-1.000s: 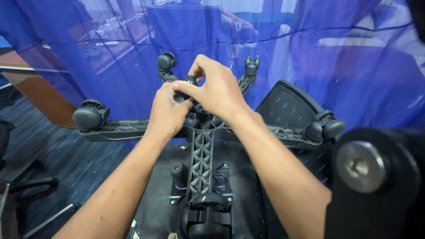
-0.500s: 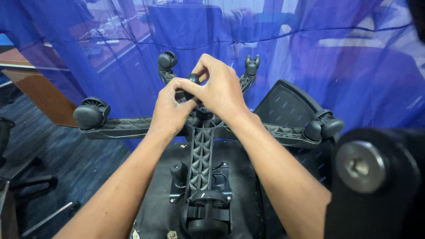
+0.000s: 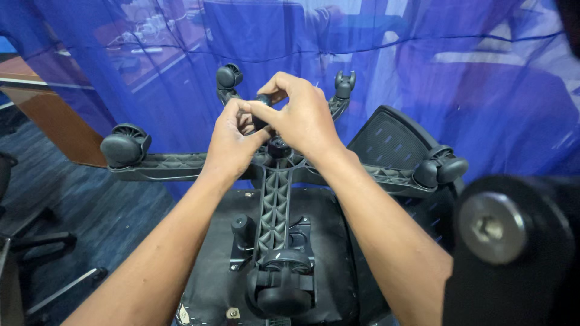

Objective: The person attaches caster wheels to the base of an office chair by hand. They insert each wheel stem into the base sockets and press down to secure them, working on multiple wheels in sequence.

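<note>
Above the hub of the upturned chair base: small black knob, seemingly upright, pinched from left by left hand, from right by right hand, equally near.

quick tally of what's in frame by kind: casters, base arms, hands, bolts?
Casters: 5, one at each arm end of the upturned chair base
Base arms: 5, black ribbed spokes
Hands: 2, left hand and right hand, both pinching a small black knob above the hub
Hex bolts: 1, in the black part at near right
Total: 13
</note>
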